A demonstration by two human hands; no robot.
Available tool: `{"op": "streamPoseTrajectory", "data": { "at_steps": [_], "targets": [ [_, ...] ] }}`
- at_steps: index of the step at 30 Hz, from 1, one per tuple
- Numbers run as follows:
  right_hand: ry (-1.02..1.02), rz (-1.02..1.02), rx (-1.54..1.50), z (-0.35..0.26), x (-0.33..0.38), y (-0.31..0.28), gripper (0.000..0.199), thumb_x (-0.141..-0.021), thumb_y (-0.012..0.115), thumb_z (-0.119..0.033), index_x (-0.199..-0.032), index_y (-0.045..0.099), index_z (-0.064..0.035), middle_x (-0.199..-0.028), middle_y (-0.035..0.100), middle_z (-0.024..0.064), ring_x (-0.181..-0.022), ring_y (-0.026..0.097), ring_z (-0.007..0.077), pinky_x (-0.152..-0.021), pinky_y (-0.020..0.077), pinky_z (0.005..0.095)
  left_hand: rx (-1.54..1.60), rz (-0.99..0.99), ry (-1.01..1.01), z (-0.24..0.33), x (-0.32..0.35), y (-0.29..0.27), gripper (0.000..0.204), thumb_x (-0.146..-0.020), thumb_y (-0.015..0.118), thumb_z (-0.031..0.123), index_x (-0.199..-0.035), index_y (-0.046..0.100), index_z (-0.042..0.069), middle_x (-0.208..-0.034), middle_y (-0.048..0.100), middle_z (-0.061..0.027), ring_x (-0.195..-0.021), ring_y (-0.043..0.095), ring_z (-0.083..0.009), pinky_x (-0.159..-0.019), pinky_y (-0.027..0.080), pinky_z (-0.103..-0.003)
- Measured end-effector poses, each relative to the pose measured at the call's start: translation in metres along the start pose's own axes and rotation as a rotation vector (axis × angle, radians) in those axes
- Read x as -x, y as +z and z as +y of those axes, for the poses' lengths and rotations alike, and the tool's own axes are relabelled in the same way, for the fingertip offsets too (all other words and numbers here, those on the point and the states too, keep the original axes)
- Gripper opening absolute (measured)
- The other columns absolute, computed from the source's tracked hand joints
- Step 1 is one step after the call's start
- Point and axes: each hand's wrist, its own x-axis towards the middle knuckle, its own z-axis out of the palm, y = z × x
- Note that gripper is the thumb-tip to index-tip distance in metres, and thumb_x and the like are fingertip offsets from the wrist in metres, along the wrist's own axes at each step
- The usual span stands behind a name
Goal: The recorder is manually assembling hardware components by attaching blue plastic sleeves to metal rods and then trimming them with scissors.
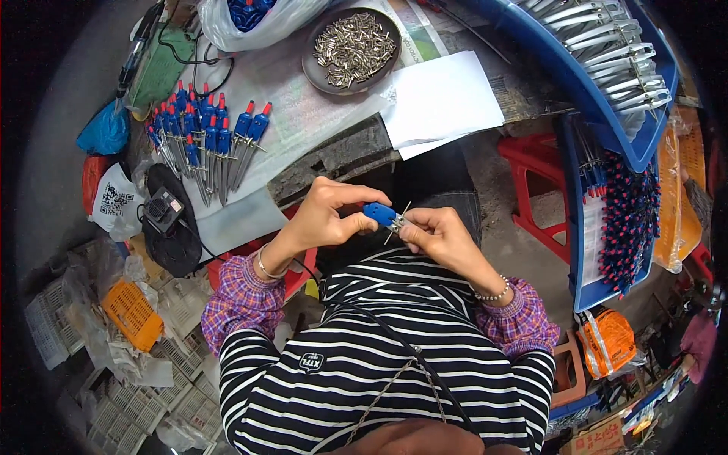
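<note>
My left hand (331, 218) pinches a small blue plastic handle (378, 213) between thumb and fingers, above my lap. The fingers of my right hand (444, 241) are closed on a metal piece (397, 224) at the handle's right end. A thin metal rod sticks out above and below that piece. How far the metal sits inside the handle is hidden by my fingertips. On the table to the left lie several blue-handled tools (214, 136) with red tips and long metal blades.
A dark bowl of small metal pins (312, 62) stands on the table beside white paper sheets (444, 102). A plastic bag (220, 29) holds blue parts. At right are a blue bin of silver metal parts (623, 64), a blue tray of tools (580, 262) and a red stool (535, 163).
</note>
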Motion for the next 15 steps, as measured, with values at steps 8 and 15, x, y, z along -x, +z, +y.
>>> {"op": "streamPoseTrajectory", "data": {
  "at_steps": [8,15],
  "targets": [
    [0.070,-0.069,-0.105,0.000,0.001,-0.001,0.016,-0.088,0.058,-0.012,-0.083,0.064,0.0021,-0.058,0.053,-0.0020,-0.053,0.045,0.0030,-0.047,0.0333,0.0203,-0.036,0.017,0.024,0.001,0.005,0.000,0.025,-0.069,0.070,0.000,-0.095,0.068,-0.002,-0.071,0.068,-0.0109,-0.059,0.066,-0.0146,-0.051,0.049,-0.023],
    [0.084,-0.122,-0.029,0.000,-0.001,-0.004,0.020,-0.087,0.060,-0.015,-0.089,0.067,0.0035,-0.058,0.055,-0.0001,-0.054,0.048,0.0053,-0.049,0.0368,0.0221,-0.042,-0.066,0.018,-0.001,0.012,-0.004,0.028,-0.067,0.074,0.005,-0.093,0.069,-0.002,-0.068,0.066,-0.0114,-0.055,0.063,-0.0153,-0.050,0.046,-0.025]
  ]
}}
